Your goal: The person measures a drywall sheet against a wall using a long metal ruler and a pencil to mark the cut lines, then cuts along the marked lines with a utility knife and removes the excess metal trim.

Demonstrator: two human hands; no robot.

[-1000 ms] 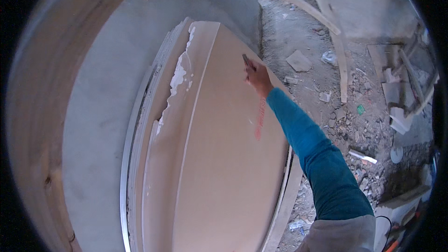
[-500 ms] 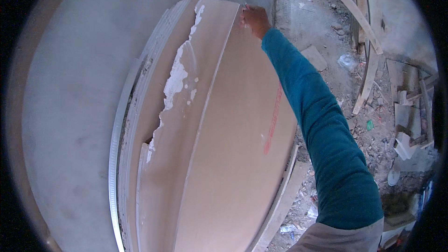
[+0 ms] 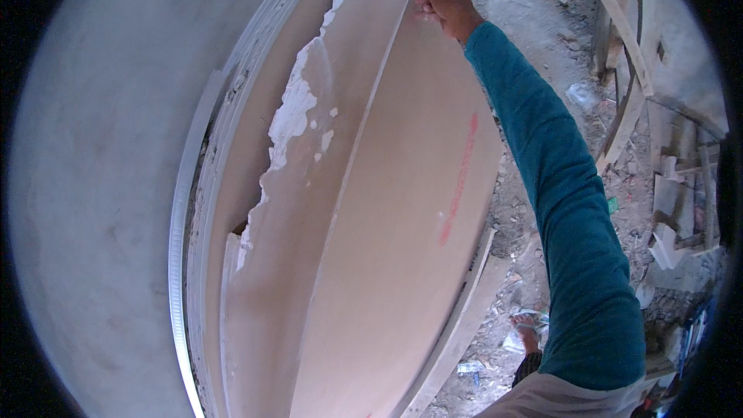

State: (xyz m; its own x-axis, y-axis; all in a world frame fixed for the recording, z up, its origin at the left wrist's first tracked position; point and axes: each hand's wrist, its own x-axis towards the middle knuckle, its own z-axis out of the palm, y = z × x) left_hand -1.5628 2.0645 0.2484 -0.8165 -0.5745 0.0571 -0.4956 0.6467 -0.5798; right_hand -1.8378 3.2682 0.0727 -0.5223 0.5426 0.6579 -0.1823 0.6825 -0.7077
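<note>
My right hand (image 3: 449,9), at the end of a teal sleeve, reaches to the far top corner of a brown-faced plasterboard sheet (image 3: 402,155). Its fingers are curled closed at the sheet's edge, around something small that I cannot make out. Faint red marks run along the sheet's right part. Just left of it stands another plasterboard sheet (image 3: 340,131), its paper face torn ragged and showing white plaster. More sheets (image 3: 232,120) are stacked behind, leaning on a grey wall. My left hand is out of view.
A metal strip (image 3: 176,286) stands along the stack's left edge, against the grey wall (image 3: 101,170). A board (image 3: 453,325) lies at the sheet's lower right edge. Rubble covers the floor (image 3: 534,46); wooden planks (image 3: 619,23) lean at right. A sandalled foot (image 3: 525,325) shows below.
The view has shifted, so the sheets and my right hand sit higher in the picture. The hand stays closed at the same corner. A foot has come into view at the lower right.
</note>
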